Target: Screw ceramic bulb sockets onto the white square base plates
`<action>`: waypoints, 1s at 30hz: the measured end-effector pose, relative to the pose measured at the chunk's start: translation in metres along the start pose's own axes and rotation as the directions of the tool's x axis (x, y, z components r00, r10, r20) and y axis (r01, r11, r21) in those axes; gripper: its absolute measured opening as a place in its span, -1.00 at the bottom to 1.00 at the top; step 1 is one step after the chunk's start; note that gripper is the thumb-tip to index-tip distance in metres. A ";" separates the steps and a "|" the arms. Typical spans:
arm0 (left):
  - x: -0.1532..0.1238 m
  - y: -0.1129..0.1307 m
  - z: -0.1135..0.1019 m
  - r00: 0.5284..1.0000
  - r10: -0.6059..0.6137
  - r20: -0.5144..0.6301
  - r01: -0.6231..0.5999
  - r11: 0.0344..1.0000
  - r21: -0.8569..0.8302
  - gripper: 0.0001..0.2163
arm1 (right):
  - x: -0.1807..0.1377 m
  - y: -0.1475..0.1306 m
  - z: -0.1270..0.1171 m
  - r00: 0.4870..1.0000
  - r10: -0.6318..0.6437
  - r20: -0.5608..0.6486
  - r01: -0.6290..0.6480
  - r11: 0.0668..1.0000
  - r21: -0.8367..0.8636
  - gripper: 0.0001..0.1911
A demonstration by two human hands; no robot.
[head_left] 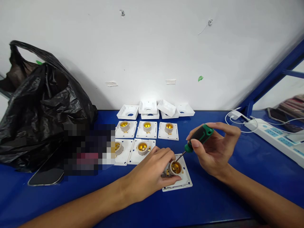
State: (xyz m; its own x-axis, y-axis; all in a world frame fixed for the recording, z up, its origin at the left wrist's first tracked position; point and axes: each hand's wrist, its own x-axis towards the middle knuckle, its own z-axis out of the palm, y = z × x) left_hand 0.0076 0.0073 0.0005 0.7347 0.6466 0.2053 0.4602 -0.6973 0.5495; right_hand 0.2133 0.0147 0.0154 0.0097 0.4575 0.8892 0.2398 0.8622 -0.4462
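Observation:
My right hand [215, 147] is closed around the handle of a green and black screwdriver [201, 136], which slants down to the left. Its tip reaches into a round lamp socket [176, 167] with a brass-coloured inside, mounted on a square white base plate [187, 180]. Thumb and fingers of my left hand [156, 167] grip that socket from the left and press its plate on the blue table. Exactly what the screwdriver tip touches inside is too small to make out. Beyond my left hand lie several similar plates with sockets, among them one socket plate [143, 148] close to my knuckles.
White square covers [147, 106] lie along the wall, some stacked. A black plastic bag [45, 104] stands at the left, with a phone [47, 172] in front and a blurred patch beside it. A white power strip [276, 136] with cables lies at the right.

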 end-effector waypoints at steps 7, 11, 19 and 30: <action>-0.001 0.000 -0.001 1.000 -0.016 0.011 0.016 1.000 -0.016 -0.64 | 0.001 -0.001 -0.001 1.000 -0.009 0.019 0.009 1.000 0.012 -0.36; -0.001 0.000 -0.001 1.000 -0.015 0.016 0.015 1.000 -0.013 -0.64 | 0.001 -0.001 -0.003 1.000 -0.009 0.026 0.009 1.000 0.007 -0.38; -0.002 0.001 0.000 1.000 -0.012 0.019 0.012 1.000 -0.012 -0.65 | -0.002 -0.003 -0.002 0.999 0.014 0.045 -0.013 1.000 -0.007 -0.39; -0.001 0.002 -0.002 1.000 -0.020 0.023 0.020 1.000 -0.002 -0.67 | -0.001 -0.003 -0.002 1.000 -0.009 0.017 0.009 1.000 -0.012 -0.38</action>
State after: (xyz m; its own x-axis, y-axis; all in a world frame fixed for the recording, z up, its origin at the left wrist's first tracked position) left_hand 0.0074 0.0061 0.0028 0.7366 0.6531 0.1757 0.4740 -0.6838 0.5548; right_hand 0.2142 0.0112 0.0161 -0.0092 0.4538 0.8911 0.2510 0.8636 -0.4372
